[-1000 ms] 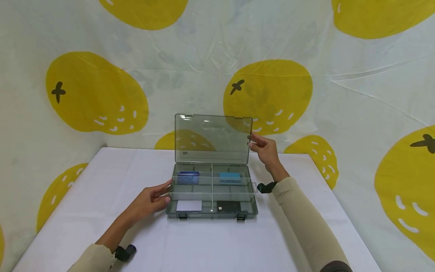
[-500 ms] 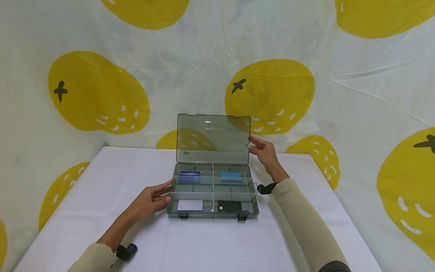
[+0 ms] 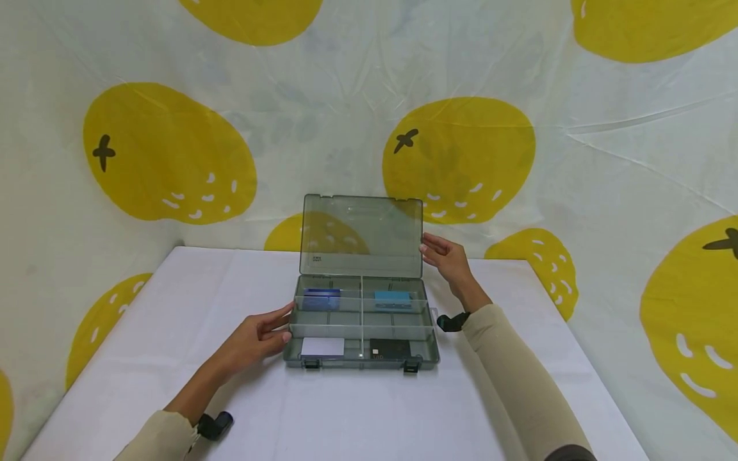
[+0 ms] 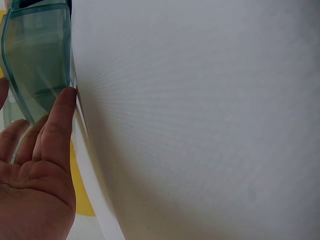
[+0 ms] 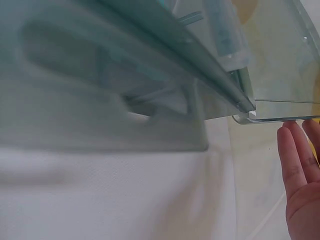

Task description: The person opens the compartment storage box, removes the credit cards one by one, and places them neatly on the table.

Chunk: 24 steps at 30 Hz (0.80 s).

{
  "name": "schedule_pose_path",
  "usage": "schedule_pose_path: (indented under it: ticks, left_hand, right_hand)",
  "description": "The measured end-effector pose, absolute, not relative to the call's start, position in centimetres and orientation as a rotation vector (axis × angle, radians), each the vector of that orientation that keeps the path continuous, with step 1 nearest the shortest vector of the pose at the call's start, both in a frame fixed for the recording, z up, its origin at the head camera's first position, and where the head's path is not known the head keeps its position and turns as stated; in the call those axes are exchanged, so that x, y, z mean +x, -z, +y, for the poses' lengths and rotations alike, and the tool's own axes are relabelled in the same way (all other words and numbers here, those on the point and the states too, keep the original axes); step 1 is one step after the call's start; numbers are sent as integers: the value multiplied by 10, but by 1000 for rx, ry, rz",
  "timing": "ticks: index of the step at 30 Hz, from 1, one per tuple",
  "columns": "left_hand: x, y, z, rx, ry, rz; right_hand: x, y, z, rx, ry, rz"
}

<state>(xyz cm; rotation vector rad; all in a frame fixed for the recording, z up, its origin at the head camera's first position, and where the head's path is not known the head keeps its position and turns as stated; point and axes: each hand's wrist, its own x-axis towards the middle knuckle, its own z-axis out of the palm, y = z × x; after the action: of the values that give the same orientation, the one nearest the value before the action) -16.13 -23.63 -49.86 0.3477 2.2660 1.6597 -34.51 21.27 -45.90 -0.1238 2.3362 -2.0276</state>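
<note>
The box point(image 3: 360, 364) is touched at eight o'clock by a loose left hand point(image 3: 256, 339); the lid point(image 3: 362, 230) could be tipped if bumped by the straight-fingered right hand point(image 3: 448, 258) at two

Smooth, smoky see-through plastic on the case point(image 3: 361, 364) here, glossy lid point(image 3: 361, 230), clear plastic dividers point(image 3: 325, 331), matt cloth-topped bench point(image 3: 346, 416), creased, faintly shiny backdrop sheeting point(image 3: 323, 134), soft matt fabric sleeves point(image 3: 519, 378)

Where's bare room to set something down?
Bare tabletop lies before the case, between the sleeves, and left of the left hand. Inside, middle compartments look bare; the other four are occupied. The right hand crowds the right edge of the lid.
</note>
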Motion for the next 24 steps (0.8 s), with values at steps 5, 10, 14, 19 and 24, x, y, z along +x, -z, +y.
schedule_pose_path:
  ticks: [5,10,14,19,24]
  left_hand:
    - [-162,499,-237,354,-1645,2285]
    - [-161,500,-237,332,-1629,2293]
    - [-161,501,-237,325,-1623,2300]
    - [-162,501,-237,325,-1616,2313]
    - [-163,502,-237,331,-1615,2309]
  right_hand:
    - [-340,461,215,-87,2005,2372]
    - [-333,459,215,-23,1988,2425]
    - [-325,456,211,-45,1982,2448]
    - [-311,451,204,-140,1883,2453]
    - [-296,449,196,-226,1747,2361]
